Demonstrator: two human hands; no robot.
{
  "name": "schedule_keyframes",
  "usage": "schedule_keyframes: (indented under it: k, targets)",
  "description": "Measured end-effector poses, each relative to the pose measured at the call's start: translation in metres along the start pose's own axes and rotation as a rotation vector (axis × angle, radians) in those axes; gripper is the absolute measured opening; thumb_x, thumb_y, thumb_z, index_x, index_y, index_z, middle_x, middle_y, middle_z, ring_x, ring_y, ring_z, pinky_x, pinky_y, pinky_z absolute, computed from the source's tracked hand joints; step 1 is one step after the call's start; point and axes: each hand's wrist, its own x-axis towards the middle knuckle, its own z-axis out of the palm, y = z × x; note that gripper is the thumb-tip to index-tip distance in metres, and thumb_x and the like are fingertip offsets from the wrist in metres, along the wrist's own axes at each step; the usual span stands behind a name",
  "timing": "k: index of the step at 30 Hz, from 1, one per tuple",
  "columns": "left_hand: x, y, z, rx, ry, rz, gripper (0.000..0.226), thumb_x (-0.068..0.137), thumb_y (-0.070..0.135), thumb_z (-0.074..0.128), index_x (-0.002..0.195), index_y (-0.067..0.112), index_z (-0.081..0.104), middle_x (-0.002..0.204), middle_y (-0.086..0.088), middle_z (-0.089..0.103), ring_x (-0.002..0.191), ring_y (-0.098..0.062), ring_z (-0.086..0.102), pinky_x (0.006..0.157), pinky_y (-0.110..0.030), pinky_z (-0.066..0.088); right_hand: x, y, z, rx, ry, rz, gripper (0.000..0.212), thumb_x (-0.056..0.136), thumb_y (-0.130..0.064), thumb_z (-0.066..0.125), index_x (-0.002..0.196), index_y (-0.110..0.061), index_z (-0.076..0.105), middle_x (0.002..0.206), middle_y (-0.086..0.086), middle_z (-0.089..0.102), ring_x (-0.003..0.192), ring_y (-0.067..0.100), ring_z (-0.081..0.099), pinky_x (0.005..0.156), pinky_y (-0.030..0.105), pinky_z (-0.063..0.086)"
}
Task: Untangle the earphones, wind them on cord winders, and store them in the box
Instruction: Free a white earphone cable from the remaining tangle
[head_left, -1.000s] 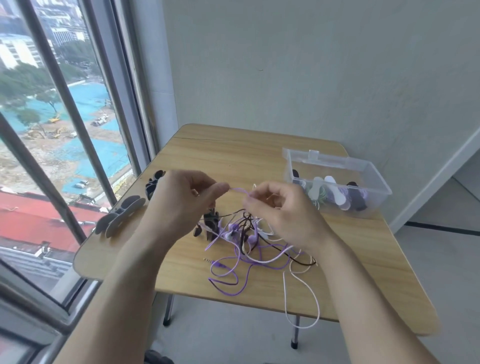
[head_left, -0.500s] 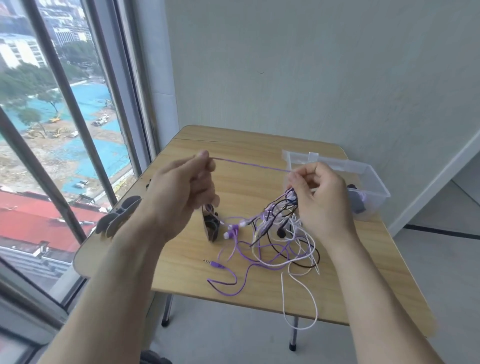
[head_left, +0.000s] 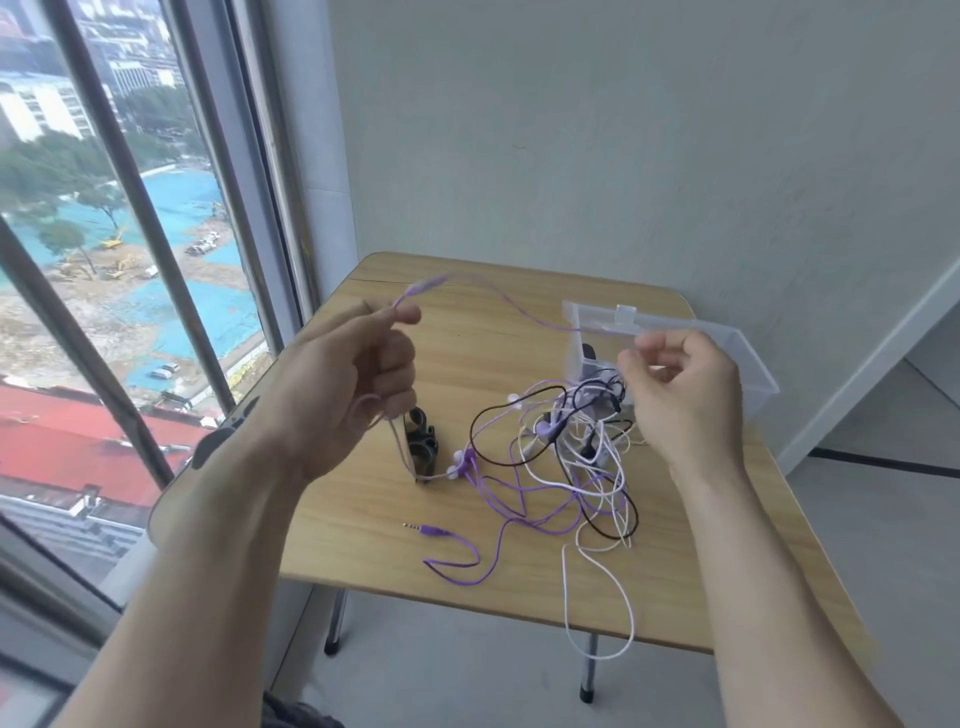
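My left hand (head_left: 358, 384) and right hand (head_left: 680, 384) each pinch the purple cord (head_left: 498, 291) above the table (head_left: 363, 525) — light, limp, slippery, so my grip belongs near the tangle (head_left: 566, 467), never tugging.

Count: 2 hands, left hand (head_left: 358, 384) and right hand (head_left: 680, 395). 1 clear box (head_left: 748, 358), far right. 1 table (head_left: 363, 519). Earphone tangle (head_left: 566, 467) shows 3 cord colours: purple, white, black. 1 purple jack plug (head_left: 428, 529) near. 1 dark cord winder (head_left: 422, 441) visible mid-table.
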Motion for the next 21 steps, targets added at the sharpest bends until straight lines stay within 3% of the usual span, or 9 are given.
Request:
schedule_keyframes:
  k: [3,5,7,9,11,14,17,19,21]
  targets:
    - [-0.002,0.002,0.012,-0.052,-0.104,0.067,0.022,0.106,0.014,0.037,0.094,0.017,0.056,0.062,0.004,0.034,0.051,-0.011,0.022,0.037,-0.017,0.013,-0.02,-0.022,0.004,-0.098,-0.099,-0.284,0.035,0.08,-0.01,0.076,0.104,-0.026,0.056,0.103,-0.002,0.057,0.083,0.012,0.054,0.081,0.02,0.046]
    - [-0.003,0.0,0.022,-0.107,-0.113,0.102,0.021,0.106,0.014,0.038,0.096,0.018,0.056,0.065,0.003,0.04,0.052,-0.011,0.027,0.037,-0.017,0.019,-0.036,-0.04,0.008,-0.04,-0.467,-0.369,0.04,0.077,-0.014,0.081,0.105,-0.03,0.059,0.101,-0.007,0.054,0.08,0.01,0.054,0.074,0.018,0.045]
    - [-0.002,-0.004,0.033,-0.229,-0.13,0.138,0.018,0.106,0.013,0.037,0.102,0.017,0.055,0.069,0.001,0.045,0.054,-0.013,0.037,0.041,-0.02,0.031,-0.051,-0.049,0.015,-0.038,-0.882,-0.248,0.042,0.075,-0.027,0.086,0.109,-0.036,0.064,0.097,-0.01,0.056,0.07,0.007,0.054,0.067,0.017,0.044]
    - [-0.002,-0.005,0.042,-0.347,-0.14,0.177,0.018,0.105,0.008,0.035,0.108,0.013,0.052,0.074,-0.002,0.048,0.058,-0.015,0.045,0.049,-0.023,0.042,-0.058,-0.042,0.026,-0.152,-0.992,-0.26,0.023,0.08,-0.037,0.082,0.1,-0.035,0.07,0.087,-0.01,0.061,0.065,0.007,0.054,0.064,0.019,0.044]
    - [0.0,-0.008,0.045,-0.358,-0.123,0.223,0.02,0.106,0.007,0.035,0.113,0.01,0.053,0.077,-0.006,0.053,0.063,-0.019,0.053,0.057,-0.028,0.05,-0.061,-0.037,0.033,-0.138,-1.001,-0.266,0.012,0.092,-0.036,0.071,0.084,-0.027,0.071,0.075,-0.004,0.065,0.061,0.009,0.055,0.061,0.029,0.047]
    - [0.007,-0.017,0.037,-0.022,-0.099,0.157,0.042,0.107,0.036,0.029,0.113,0.008,0.06,0.085,-0.011,0.067,0.079,-0.025,0.064,0.073,-0.033,0.051,-0.056,-0.045,0.029,0.285,-0.906,-0.089,0.022,0.101,-0.018,0.058,0.085,-0.004,0.066,0.069,0.007,0.066,0.058,0.016,0.061,0.058,0.032,0.052]
    - [0.003,-0.023,0.03,0.351,-0.354,-0.023,0.066,0.096,0.064,0.031,0.101,0.008,0.067,0.08,-0.015,0.071,0.077,-0.027,0.067,0.081,-0.033,0.049,-0.039,-0.051,0.015,0.741,-0.644,-0.058,0.029,0.103,-0.019,0.044,0.091,0.001,0.062,0.075,0.01,0.067,0.063,0.023,0.064,0.06,0.029,0.054]
    - [-0.002,-0.026,0.032,0.663,-0.4,0.048,0.044,0.096,0.049,0.053,0.091,0.008,0.068,0.071,-0.006,0.069,0.068,-0.017,0.062,0.072,-0.031,0.047,-0.026,-0.047,0.007,0.884,-0.435,-0.024,0.034,0.106,-0.022,0.038,0.09,-0.003,0.062,0.073,0.008,0.068,0.061,0.022,0.062,0.058,0.028,0.052]
    - [0.0,-0.034,0.032,0.885,-0.281,0.169,0.021,0.097,0.029,0.06,0.082,0.015,0.066,0.068,0.004,0.069,0.064,-0.014,0.06,0.065,-0.029,0.047,-0.017,-0.044,-0.002,0.912,-0.259,-0.015,0.037,0.108,-0.024,0.036,0.087,-0.008,0.06,0.067,0.004,0.064,0.056,0.019,0.054,0.055,0.027,0.046]
